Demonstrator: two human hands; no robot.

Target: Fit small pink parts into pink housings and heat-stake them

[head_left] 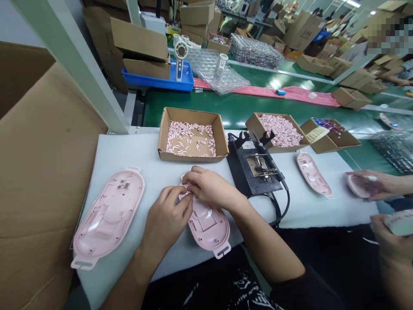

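In front of me a pink plastic shell (209,230) lies on the white table cover, its upper end hidden under my hands. My left hand (167,215) is closed in a pinch at that upper end. From the other side my right hand (211,186) also has its fingers drawn together there, touching the left fingertips. Any small part between the fingers is hidden. To the left rests a second pink shell (111,215), hollow side up, with screw posts and a slotted tab. Small pink plastic pieces (180,129) lie in an open cardboard box (193,157) just beyond my hands.
Right of my hands stands a black fixture (254,165) with a metal clamp and cable. Behind it are a box of pink parts (280,131) and a box of wires (329,127). A co-worker's hands (383,185) are at the right. A large carton (41,185) borders the left.
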